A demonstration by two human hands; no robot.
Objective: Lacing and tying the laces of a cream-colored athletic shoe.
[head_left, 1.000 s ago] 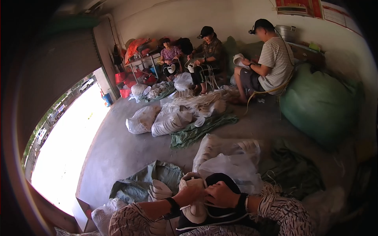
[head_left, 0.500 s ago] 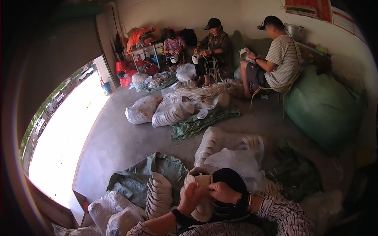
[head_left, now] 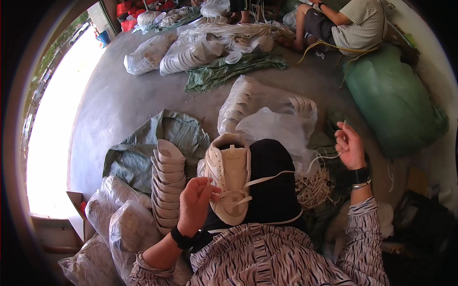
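A beige lace-up shoe [head_left: 230, 183] rests on the dark cloth [head_left: 274, 176] over my lap, its toe toward me. A pale shoelace [head_left: 272, 177] passes through its lowest eyelets and runs out to the right in a slack curve. My right hand [head_left: 350, 147] is raised well to the right of the shoe, fingers closed around the lace near its end. Beside the shoe's left edge, my left hand [head_left: 195, 202] pinches with thumb and fingers at the short part of the lace by the toe. The upper eyelets have no lace through them.
Left of me stand a stack of beige shoe uppers [head_left: 168, 186], plastic-wrapped bundles [head_left: 131, 233] and a green sack [head_left: 162, 128]. Loose laces [head_left: 315, 186] lie at right. Ahead are a clear bag of shoe parts [head_left: 267, 105], a big green sack [head_left: 393, 100] and a seated person [head_left: 355, 24].
My hands were together over the shoe; now the right hand has drawn the lace far out to the right. The left has shifted to the shoe's left side. The view has tilted downward.
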